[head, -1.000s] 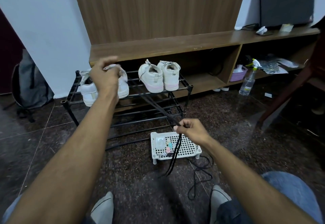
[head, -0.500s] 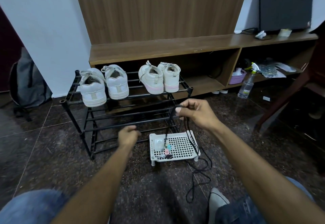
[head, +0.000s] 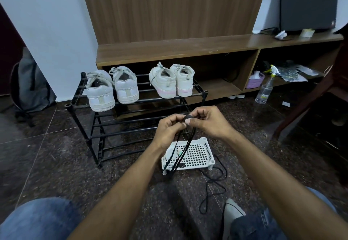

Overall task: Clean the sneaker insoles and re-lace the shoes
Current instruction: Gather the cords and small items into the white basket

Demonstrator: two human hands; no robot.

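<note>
Left hand: the left hand [head: 168, 128] is raised over the floor in front of the rack, fingers pinched on the black shoelace [head: 185, 145] where it meets the other hand.
Right hand: the right hand [head: 211, 122] faces the left, thumb and forefinger clamped on a small wound loop of the same lace.
Shoelace: several black strands hang from the pinch down across the white basket [head: 197, 155]; a loose length [head: 212, 189] lies curled on the dark floor [head: 56, 164] just right of the basket.
Basket: white, perforated, on short legs, standing on the floor below the hands; small items inside are too blurred to name.
Sneakers: two white pairs stand heels outward on the top tier of the black shoe rack [head: 90, 126]; the left pair [head: 111, 89] is laced, the right pair [head: 172, 81] has pink at the sole.
Spray bottle: a clear spray bottle [head: 264, 89] stands on the floor beside the wooden cabinet [head: 178, 47].
Writing: the bottle's label is too small to read; no brand is legible on the shoes.
</note>
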